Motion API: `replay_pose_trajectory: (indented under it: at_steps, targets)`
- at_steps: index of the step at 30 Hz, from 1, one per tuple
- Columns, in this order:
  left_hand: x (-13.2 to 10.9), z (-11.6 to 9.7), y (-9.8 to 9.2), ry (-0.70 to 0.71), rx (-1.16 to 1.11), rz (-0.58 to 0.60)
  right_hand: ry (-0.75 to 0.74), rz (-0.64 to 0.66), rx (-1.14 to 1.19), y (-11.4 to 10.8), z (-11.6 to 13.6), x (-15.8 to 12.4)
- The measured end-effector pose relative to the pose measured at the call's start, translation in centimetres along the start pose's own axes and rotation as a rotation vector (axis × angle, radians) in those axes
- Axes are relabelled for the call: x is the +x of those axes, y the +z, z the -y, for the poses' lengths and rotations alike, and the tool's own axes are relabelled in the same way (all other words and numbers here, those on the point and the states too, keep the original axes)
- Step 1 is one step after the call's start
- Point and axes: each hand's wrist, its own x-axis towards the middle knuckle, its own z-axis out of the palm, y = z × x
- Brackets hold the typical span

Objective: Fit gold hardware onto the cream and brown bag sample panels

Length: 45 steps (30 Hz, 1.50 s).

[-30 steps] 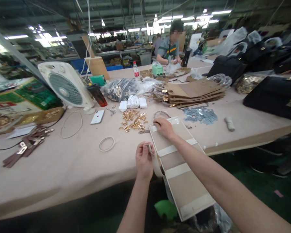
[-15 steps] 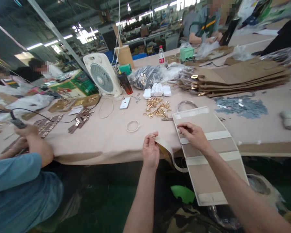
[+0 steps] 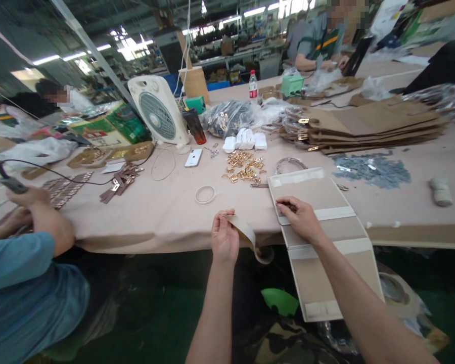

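Observation:
My left hand pinches the end of a curled backing strip that hangs off the table's front edge. A long beige panel with white tape bands juts from the table over my lap. My right hand presses on it near a white band, fingers bent, holding it down. Loose gold buckles and a tape ring lie on the table beyond my hands.
A white fan, a phone, a dark cup, stacked brown panels and grey metal bits lie farther back. A person in a blue sleeve works at my left. Another person sits far across.
The view swung left, then steadied, bringing the person in blue into sight. My right hand slid from the panel's far end toward me. The strip in my left hand has come free and curled.

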Motion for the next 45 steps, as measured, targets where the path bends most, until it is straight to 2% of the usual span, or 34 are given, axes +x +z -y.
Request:
replay_pose_trajectory:
  at_steps: [5, 8, 13, 16, 18, 20, 23, 25, 26, 28, 31, 34, 37, 40, 42, 45]
  targets:
    - [1.3, -2.9, -2.1, 0.162, -0.081, -0.113, -0.055, 0.007, -0.087, 0.3, -0.2, -0.2]
    - [2.2, -3.8, -2.3, 0.143, -0.141, -0.107, -0.117, 0.013, -0.161, 0.6, 0.1, -0.3]
    - [1.3, -1.8, -0.9, -0.046, -0.225, -0.020, -0.161, 0.044, -0.209, 0.7, 0.1, -0.1]
    - [0.6, -0.7, -0.2, -0.087, -0.256, 0.016, -0.162, -0.003, -0.103, 0.4, 0.5, -0.5]
    - [0.7, -0.7, 0.2, -0.097, -0.267, 0.046, -0.196, -0.034, -0.028, 0.2, 1.7, -1.6]
    - [1.2, -0.9, 0.6, -0.094, -0.231, 0.082, -0.255, 0.044, 0.023, 0.6, 3.4, -3.4]
    - [1.8, -1.5, 1.4, -0.073, -0.142, 0.145, -0.288, 0.438, 0.048, 2.8, 5.4, -7.1]
    - [1.8, -2.0, 1.8, -0.065, -0.117, 0.193, -0.202, 0.718, -0.049, 5.4, 5.2, -9.1]
    - [1.7, -2.3, 1.9, -0.059, -0.109, 0.215, -0.142, 0.818, -0.122, 6.9, 4.6, -9.7]
    - [1.6, -3.0, 1.8, -0.027, -0.086, 0.251, -0.016, 0.922, -0.270, 10.0, 2.8, -9.9]
    - [1.5, -4.6, 0.9, 0.058, -0.009, 0.290, 0.218, 0.899, -0.379, 13.8, -0.1, -8.4]
    - [1.9, -6.0, -0.9, 0.147, 0.163, 0.308, 0.370, 0.905, -0.380, 16.1, -1.9, -6.7]
    - [2.4, -6.5, -3.1, 0.206, 0.327, 0.287, 0.520, 1.015, -0.364, 16.5, -3.2, -6.6]
    - [2.7, -5.7, -5.2, 0.229, 0.388, 0.236, 0.701, 1.084, -0.338, 16.0, -4.6, -8.0]
    - [2.6, -4.7, -6.3, 0.234, 0.388, 0.214, 0.762, 1.046, -0.322, 15.9, -5.5, -9.1]
    - [2.3, -3.2, -7.1, 0.251, 0.341, 0.198, 0.748, 0.940, -0.300, 17.1, -5.9, -9.7]
